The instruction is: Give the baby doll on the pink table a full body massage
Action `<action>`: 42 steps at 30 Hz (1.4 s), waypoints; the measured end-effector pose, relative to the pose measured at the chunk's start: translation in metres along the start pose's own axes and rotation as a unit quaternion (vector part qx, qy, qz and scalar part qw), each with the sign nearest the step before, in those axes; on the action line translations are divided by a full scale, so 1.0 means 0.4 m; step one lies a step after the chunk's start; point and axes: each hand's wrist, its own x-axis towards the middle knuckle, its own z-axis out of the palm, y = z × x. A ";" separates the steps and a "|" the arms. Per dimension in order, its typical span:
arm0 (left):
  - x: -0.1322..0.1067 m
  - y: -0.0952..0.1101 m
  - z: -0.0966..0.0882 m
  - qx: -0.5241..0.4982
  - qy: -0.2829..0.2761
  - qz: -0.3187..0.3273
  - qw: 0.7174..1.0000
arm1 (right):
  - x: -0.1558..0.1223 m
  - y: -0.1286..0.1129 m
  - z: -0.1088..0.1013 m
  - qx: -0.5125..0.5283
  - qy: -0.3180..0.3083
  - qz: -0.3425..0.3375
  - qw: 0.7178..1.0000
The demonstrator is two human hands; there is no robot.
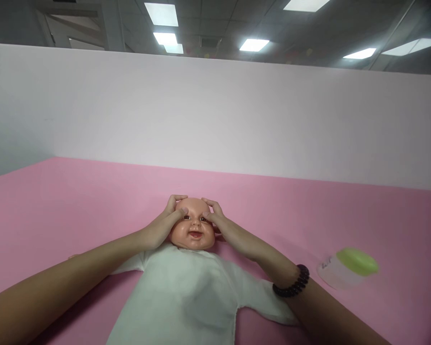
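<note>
Got a baby doll (pixel 194 230) here lying on its back on a pink surface (pixel 75 201), feet toward the camera and head pointing away. It's dressed in a white cloth onesie (pixel 179 297) with the sleeves spread out to both sides.

Both hands are right up on the doll's head, one on each side. The left hand (pixel 165 223) comes in from the doll's shoulder side and curls around the head, with the fingers (pixel 175 200) over the top and a digit lying next to the eye. The right hand (pixel 213 215) does pretty much the same on the other side. Neither hand is flat or fully open: they're bent and cupping the head between them, and the fingertips are pressing on the vinyl.

There's a dark beaded bracelet (pixel 294 281) on the right wrist. Out past the doll on the right-hand side, well apart from its head, a frosted plastic container (pixel 334 273) with a lime green lid (pixel 357 261) sits tipped over on the surface, just beyond the bracelet. Behind the doll there's a white wall (pixel 215 115), and ceiling lights (pixel 253 45) show above that
</note>
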 end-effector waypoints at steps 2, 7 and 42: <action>-0.002 0.002 0.000 0.004 0.003 0.001 1.000 | -0.002 -0.003 0.001 0.001 0.003 0.000 1.000; -0.020 0.022 0.001 0.019 -0.037 0.006 0.999 | -0.008 -0.004 0.001 -0.023 -0.007 -0.008 1.000; -0.037 0.041 -0.031 0.135 -0.189 0.102 0.967 | 0.000 0.026 -0.050 -0.014 -0.194 -0.037 0.980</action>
